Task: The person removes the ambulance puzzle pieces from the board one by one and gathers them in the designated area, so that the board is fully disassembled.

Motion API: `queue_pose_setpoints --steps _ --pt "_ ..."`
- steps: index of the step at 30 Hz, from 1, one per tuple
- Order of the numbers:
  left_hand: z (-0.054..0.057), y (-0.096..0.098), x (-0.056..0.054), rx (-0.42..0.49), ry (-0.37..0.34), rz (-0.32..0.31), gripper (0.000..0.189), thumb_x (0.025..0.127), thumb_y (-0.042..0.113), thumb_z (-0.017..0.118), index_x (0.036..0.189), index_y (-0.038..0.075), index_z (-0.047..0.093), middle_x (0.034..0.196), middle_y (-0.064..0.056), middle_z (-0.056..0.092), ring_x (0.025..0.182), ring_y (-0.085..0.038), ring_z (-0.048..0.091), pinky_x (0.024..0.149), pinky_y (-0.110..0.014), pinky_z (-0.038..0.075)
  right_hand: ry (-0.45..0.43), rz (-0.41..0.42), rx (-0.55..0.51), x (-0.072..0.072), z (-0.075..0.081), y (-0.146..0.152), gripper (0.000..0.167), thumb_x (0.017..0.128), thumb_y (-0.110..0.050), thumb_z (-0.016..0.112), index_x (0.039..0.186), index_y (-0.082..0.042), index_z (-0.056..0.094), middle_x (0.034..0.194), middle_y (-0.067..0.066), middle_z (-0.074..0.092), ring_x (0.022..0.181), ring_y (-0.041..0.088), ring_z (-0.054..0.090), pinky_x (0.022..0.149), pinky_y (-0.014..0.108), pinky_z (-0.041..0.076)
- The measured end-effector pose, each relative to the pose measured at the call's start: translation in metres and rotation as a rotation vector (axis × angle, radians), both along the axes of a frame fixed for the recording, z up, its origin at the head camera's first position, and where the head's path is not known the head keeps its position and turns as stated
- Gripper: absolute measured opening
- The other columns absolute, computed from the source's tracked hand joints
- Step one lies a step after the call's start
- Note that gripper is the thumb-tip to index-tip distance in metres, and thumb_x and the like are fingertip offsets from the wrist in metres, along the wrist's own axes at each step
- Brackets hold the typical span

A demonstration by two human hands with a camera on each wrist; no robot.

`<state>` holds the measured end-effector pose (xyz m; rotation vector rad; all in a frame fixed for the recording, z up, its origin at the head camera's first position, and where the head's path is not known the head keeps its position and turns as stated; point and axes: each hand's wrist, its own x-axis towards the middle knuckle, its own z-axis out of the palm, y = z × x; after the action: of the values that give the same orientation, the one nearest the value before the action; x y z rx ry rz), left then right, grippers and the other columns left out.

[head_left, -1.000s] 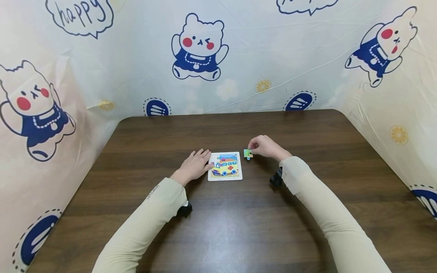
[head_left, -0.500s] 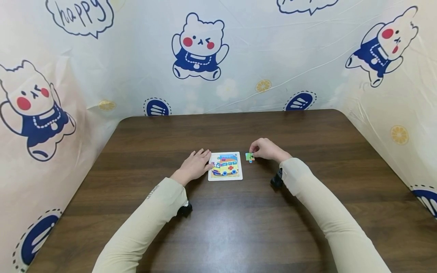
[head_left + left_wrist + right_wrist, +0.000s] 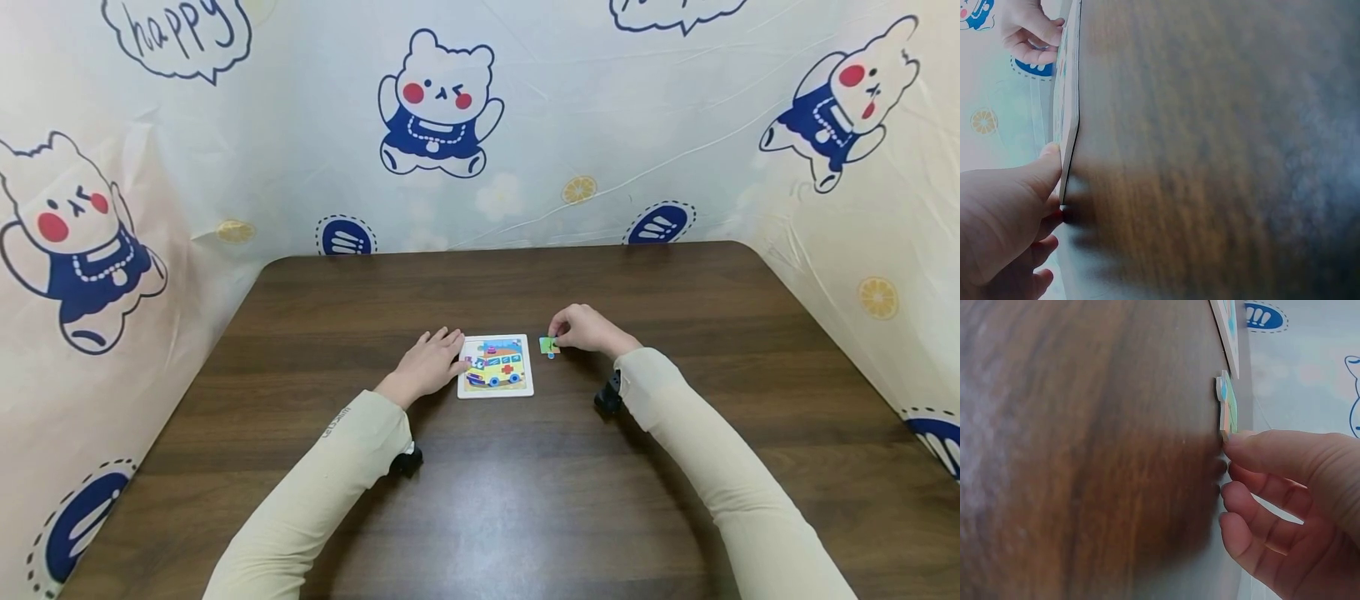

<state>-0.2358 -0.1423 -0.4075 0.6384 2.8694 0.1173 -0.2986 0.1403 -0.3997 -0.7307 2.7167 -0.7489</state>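
A square puzzle board (image 3: 495, 367) with a white frame lies on the table, its picture a yellow vehicle with a red cross. My left hand (image 3: 426, 367) rests at the board's left edge, fingers fairly straight and the thumb (image 3: 1044, 169) on the frame. To the right of the board, my right hand (image 3: 588, 328) pinches a small green puzzle piece (image 3: 549, 346) by its right side, between thumb and fingertips. The right wrist view has that puzzle piece (image 3: 1227, 403) lying flat at the table surface, apart from the board, with the thumb over its near end.
The brown wooden table (image 3: 480, 492) reaches back to a printed curtain (image 3: 540, 100) with bear drawings, which also hangs along both sides. Black wrist cameras sit under both cuffs.
The right hand has brought the puzzle piece slightly toward me and to the right, then held it there for the last half second. Left hand and board stay in place.
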Motion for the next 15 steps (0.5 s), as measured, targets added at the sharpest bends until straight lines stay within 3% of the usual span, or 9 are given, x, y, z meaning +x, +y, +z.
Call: queue_pose_setpoints --steps 15 --pt "-0.0002 -0.0001 -0.0006 -0.001 -0.003 -0.001 0.061 0.098 0.038 0.042 0.143 0.001 0.028 0.147 -0.013 0.027 0.136 -0.03 0.016 0.108 -0.047 0.011 -0.008 -0.008 0.007 0.001 0.0005 0.0022 0.004 0.082 0.0 0.066 0.086 0.0 0.068 0.078 0.005 0.06 0.075 0.02 0.051 0.071 0.032 0.045"
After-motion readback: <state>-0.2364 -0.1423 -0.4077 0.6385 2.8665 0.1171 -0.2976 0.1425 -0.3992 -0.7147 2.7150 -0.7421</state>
